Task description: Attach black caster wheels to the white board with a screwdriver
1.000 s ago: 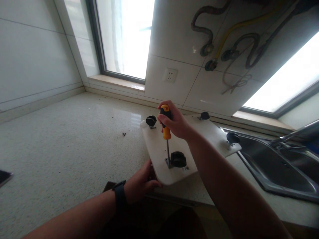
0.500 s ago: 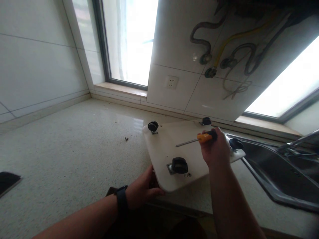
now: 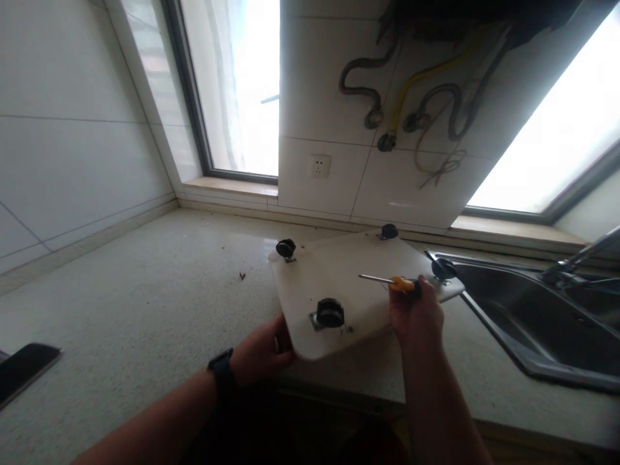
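A white board [image 3: 320, 271] with rounded corners lies on the counter, its caster side up. Black swivel casters stand near its corners: a front one [image 3: 330, 312], a back left one [image 3: 285, 247], a back right one [image 3: 389, 231] and a right one [image 3: 444, 268]. My left hand [image 3: 264, 349], with a dark watch on the wrist, grips the board's front left edge; some fingers are hidden beneath it. In my right hand [image 3: 417, 314] is a screwdriver [image 3: 401, 285] with an orange and black handle. Its shaft points left above the board, touching no caster.
Small dark screws [image 3: 242, 276] lie on the speckled counter [image 3: 159, 290] left of the board. A black flat object [image 3: 29, 371] rests at the far left. To the right is a steel sink [image 3: 527, 310] with a faucet [image 3: 566, 271]. A wall socket [image 3: 320, 166] and hoses are behind.
My right hand has shifted right and a little lower relative to the board, and the screwdriver's shaft has swung from tip-down to nearly level. The whole view has shifted slightly. My left hand keeps its grip.
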{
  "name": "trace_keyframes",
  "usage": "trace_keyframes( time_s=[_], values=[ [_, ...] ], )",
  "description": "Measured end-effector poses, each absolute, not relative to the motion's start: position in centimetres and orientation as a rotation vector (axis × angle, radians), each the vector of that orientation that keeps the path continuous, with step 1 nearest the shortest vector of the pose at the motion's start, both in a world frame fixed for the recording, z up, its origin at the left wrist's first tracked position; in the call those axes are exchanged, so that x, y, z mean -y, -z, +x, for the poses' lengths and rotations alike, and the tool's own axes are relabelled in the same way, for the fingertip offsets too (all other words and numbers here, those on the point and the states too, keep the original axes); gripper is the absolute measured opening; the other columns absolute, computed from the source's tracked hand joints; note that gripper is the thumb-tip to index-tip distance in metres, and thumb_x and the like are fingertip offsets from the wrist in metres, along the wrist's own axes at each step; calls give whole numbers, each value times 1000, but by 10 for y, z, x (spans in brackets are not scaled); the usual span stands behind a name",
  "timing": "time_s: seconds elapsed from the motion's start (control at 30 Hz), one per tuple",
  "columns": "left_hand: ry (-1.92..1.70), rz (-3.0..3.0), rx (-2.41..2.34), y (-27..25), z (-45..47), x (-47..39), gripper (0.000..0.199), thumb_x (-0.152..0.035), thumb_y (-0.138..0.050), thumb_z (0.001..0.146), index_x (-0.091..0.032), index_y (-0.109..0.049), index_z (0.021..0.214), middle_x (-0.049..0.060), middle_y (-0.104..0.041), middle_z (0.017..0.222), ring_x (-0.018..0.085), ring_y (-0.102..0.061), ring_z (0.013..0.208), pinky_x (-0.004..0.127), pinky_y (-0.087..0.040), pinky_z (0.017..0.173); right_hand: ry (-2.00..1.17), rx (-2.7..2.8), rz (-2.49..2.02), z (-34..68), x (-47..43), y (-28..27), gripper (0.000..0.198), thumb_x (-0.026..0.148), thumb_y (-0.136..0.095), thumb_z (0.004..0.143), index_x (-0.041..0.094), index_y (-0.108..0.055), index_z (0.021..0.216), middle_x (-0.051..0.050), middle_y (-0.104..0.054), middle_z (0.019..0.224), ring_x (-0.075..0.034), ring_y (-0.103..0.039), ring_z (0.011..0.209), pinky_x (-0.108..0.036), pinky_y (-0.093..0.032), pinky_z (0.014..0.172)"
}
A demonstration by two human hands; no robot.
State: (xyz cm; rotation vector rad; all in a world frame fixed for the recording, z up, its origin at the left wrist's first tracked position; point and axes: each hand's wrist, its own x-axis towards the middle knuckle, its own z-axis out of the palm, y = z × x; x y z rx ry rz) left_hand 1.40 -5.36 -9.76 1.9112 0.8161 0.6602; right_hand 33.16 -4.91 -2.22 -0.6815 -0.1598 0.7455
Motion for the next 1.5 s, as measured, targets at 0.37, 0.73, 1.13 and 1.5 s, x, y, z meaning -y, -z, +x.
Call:
trace_keyframes(
  time_s=[0.37,0.73,1.13,1.5],
  values=[
    [-951,2514,-825,22,38,76,61,-13,-60,90,-24,-45,148,14,-55,147,30,-50,135,51,-45,110,-792,110,-584,330,53,20,14,13,-60,92,16,-59,79,3,-66,63,-11,-66,57,-23,-62,54],
    [-1001,2317,-995,42,41,83,45,-13,-58,94,-25,-51,137,10,-63,126,26,-62,111,48,-52,97,-795,153,-549,331,55,26,17,17,-75,74,16,-59,79,5,-63,67,-10,-65,62,-19,-60,52],
    [-1172,2488,-769,50,23,77,35,-7,-54,93,-23,-58,124,7,-68,113,22,-62,107,40,-53,92,-719,257,-609,327,54,30,24,19,-80,70,18,-59,82,5,-62,74,-10,-64,70,-20,-60,54],
    [-1008,2440,-1757,128,-98,-53,38,-18,-48,90,-13,-64,125,15,-73,110,30,-66,104,48,-49,99,-712,297,-639,327,54,34,29,24,-82,70,19,-58,86,4,-61,76,-12,-63,70,-21,-61,54]
  ],
)
